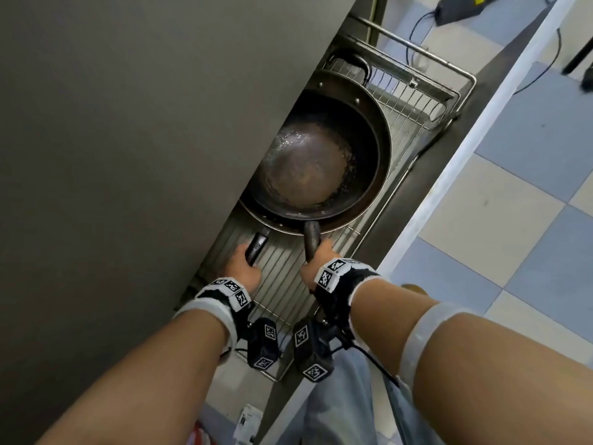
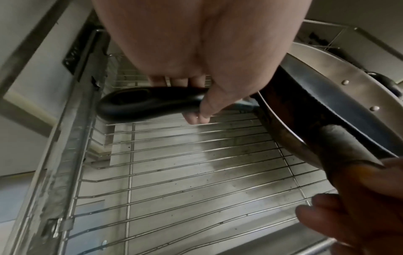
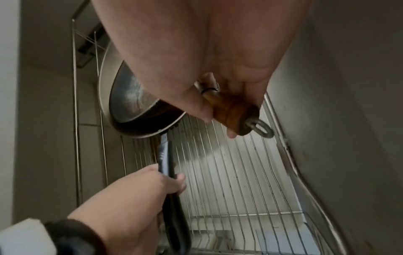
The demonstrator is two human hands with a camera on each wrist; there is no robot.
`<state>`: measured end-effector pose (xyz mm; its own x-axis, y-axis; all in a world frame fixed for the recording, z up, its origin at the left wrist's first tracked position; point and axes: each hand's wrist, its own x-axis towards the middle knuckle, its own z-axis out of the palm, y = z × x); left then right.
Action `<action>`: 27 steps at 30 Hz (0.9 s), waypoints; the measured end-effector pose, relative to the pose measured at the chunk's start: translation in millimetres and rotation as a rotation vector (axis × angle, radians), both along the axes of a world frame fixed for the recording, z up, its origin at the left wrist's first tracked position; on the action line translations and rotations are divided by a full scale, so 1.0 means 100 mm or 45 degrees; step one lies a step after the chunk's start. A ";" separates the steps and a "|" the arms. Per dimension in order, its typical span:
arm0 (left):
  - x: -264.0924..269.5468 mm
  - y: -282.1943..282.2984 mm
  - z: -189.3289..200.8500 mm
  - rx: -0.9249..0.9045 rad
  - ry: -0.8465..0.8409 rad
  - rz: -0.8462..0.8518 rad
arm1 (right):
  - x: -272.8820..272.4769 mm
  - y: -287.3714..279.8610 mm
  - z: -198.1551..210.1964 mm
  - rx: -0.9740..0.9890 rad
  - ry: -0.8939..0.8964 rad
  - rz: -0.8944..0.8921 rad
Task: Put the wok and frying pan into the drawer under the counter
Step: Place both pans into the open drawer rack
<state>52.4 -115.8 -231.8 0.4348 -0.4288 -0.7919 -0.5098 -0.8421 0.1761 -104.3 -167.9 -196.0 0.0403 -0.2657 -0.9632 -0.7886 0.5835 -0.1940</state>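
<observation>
A dark, rust-brown wok (image 1: pixel 308 162) lies nested inside a wider steel frying pan (image 1: pixel 382 123), over the far half of the pulled-out wire drawer (image 1: pixel 414 101). My left hand (image 1: pixel 242 268) grips the frying pan's black handle (image 2: pixel 135 101), thumb and fingers curled round it (image 2: pixel 198 113). My right hand (image 1: pixel 316 261) grips the wok's wooden handle (image 3: pixel 231 110), which ends in a metal ring (image 3: pixel 260 129). Seen from the wrists, both pans tilt with their near edges close above the rack. Whether they rest on the wires I cannot tell.
The grey counter top (image 1: pixel 112 155) overhangs the drawer's left side and hides part of the pans. The drawer's white front (image 1: pixel 481 139) runs along the right. Bare rack wires (image 1: pixel 282 284) lie under my hands. A black power adapter (image 1: pixel 462 8) and cable lie on the tiled floor (image 1: pixel 529 203).
</observation>
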 end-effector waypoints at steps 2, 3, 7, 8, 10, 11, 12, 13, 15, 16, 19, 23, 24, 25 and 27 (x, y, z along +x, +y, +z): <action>0.01 0.03 -0.02 0.005 0.006 0.027 | 0.01 0.04 -0.01 -0.013 0.008 0.001; 0.01 0.03 -0.01 0.007 0.013 0.045 | 0.01 0.05 0.00 -0.009 0.018 0.020; -0.01 0.08 0.15 -0.058 0.052 0.179 | 0.00 -0.01 0.19 -0.029 0.007 0.157; -0.03 0.10 0.22 -0.073 0.047 0.192 | -0.01 -0.04 0.27 -0.060 -0.002 0.212; -0.10 0.12 0.44 -0.083 0.050 0.219 | -0.09 -0.15 0.51 -0.136 -0.039 0.338; -0.13 0.13 0.54 -0.075 0.055 0.225 | -0.14 -0.21 0.62 -0.183 -0.051 0.392; -0.18 0.13 0.69 -0.080 0.059 0.257 | -0.23 -0.28 0.80 -0.230 -0.051 0.451; -0.22 0.14 0.85 -0.083 0.059 0.279 | -0.32 -0.36 0.97 -0.268 -0.040 0.486; -0.34 0.15 1.10 -0.113 0.079 0.292 | -0.57 -0.50 1.24 -0.319 -0.014 0.499; -0.41 0.13 1.22 -0.133 0.096 0.317 | -0.70 -0.60 1.32 -0.335 -0.009 0.480; -0.64 0.12 1.41 -0.145 0.139 0.482 | -1.12 -0.88 1.32 -0.316 0.034 0.427; -1.07 0.10 1.55 -0.179 0.396 1.061 | -1.61 -1.21 1.12 -0.182 0.000 0.223; -1.22 0.09 1.60 -0.156 0.491 1.240 | -1.71 -1.25 1.08 -0.150 -0.015 0.179; -1.35 0.11 1.63 -0.147 0.561 1.372 | -1.80 -1.29 1.09 -0.094 -0.019 0.142; -1.64 0.22 1.62 -0.107 0.636 1.534 | -1.93 -1.33 1.05 0.039 -0.059 0.056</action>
